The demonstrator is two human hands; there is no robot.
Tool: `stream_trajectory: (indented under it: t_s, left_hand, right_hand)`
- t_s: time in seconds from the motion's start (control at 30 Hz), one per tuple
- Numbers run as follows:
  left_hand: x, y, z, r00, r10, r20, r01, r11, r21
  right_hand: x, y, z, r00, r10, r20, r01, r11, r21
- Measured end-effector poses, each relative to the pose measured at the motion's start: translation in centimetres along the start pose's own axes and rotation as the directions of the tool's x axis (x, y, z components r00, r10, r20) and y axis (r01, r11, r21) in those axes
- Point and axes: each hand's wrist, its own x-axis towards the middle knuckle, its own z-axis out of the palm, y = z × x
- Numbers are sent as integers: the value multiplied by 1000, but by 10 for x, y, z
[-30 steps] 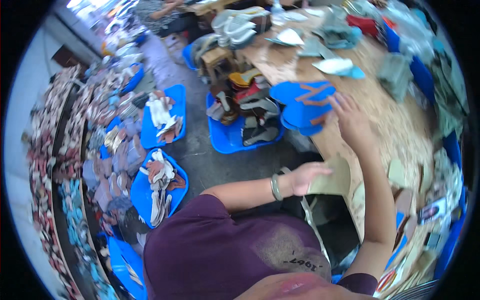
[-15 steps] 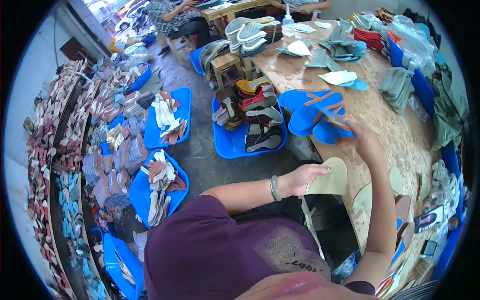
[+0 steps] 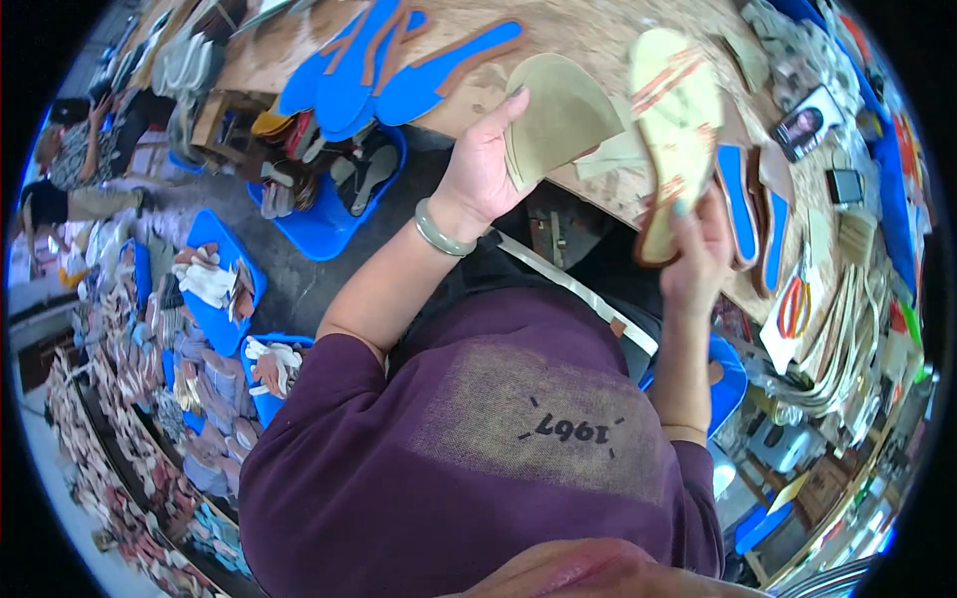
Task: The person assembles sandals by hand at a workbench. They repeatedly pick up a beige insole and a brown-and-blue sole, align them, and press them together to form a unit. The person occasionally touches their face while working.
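Note:
My left hand (image 3: 485,165) grips a bent, pale beige shoe insole (image 3: 558,118) over the edge of a wooden workbench (image 3: 608,40). A pale green bangle (image 3: 439,229) sits on that wrist. My right hand (image 3: 698,254) holds up a cream-coloured shoe sole (image 3: 673,130) with orange-brown stripes, its underside facing me. Both pieces are close together, just apart. Blue insoles with brown strips (image 3: 399,75) lie on the bench beyond my left hand.
Blue trays (image 3: 214,284) of shoe parts stand on the grey floor at left, with rows of more parts along the left rim. Another person (image 3: 75,149) sits at upper left. Stacked soles and red-handled scissors (image 3: 793,304) crowd the bench at right.
The view has swung down and closer to the bench. My right hand left the blue insoles and now holds the striped sole up. The left hand raised its beige insole beside it.

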Motion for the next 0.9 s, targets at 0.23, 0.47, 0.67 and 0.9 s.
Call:
stream_trajectory:
  t_s: [0.23, 0.47, 0.67, 0.9]
  left_hand:
    - [12, -17, -9, 997, -73, 28, 74, 997, -28]
    - [10, -6, -14, 997, 4, -80, 10, 985, 174]
    - [27, 23, -29, 949, 286, -135, -95, 665, 741]
    - [100, 20, -12, 842, 283, 460, -243, -562, 791]
  right_hand:
    - [-30, 21, -3, 979, 199, 53, -203, 975, 92]
    - [-18, 24, -6, 994, 50, -97, -42, 996, 85]
    - [3, 4, -18, 938, -217, -272, 226, 974, 2]
    - [5, 42, -32, 934, -245, -262, 245, 969, -34]
